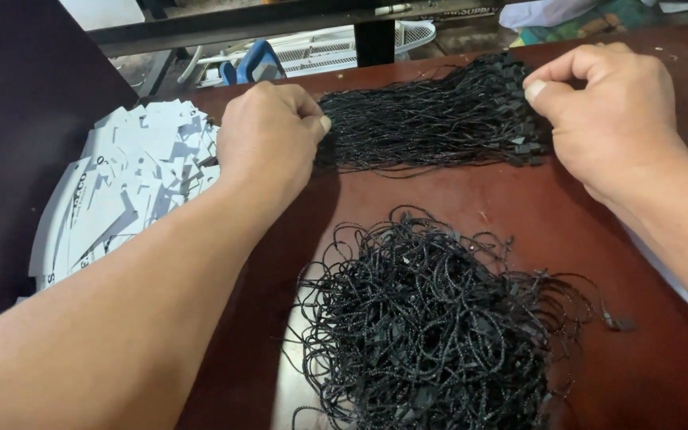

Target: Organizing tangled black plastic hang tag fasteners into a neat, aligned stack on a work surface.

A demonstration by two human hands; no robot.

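Both hands grip one straight bundle of black cords (431, 119) that lies across the far part of the reddish-brown table (662, 358). The left hand (268, 143) is curled into a loose fist, thumb pressed against the fingers, pinching the bundle's left end. The right hand (611, 111) is also closed, thumb and forefinger pinched together on the opposite end, where small black plastic clasps cluster. Between the two grips the cords run side by side, resting on the tabletop. Nearer the person than the grips lies a loose, tangled heap of black cords (431, 326), apart from the bundle. Outward from the left hand, a spread pile of white paper tags (133, 175) covers the table edge. Beyond the bundle, past the table's far edge, stands a white fan grille (336, 52).
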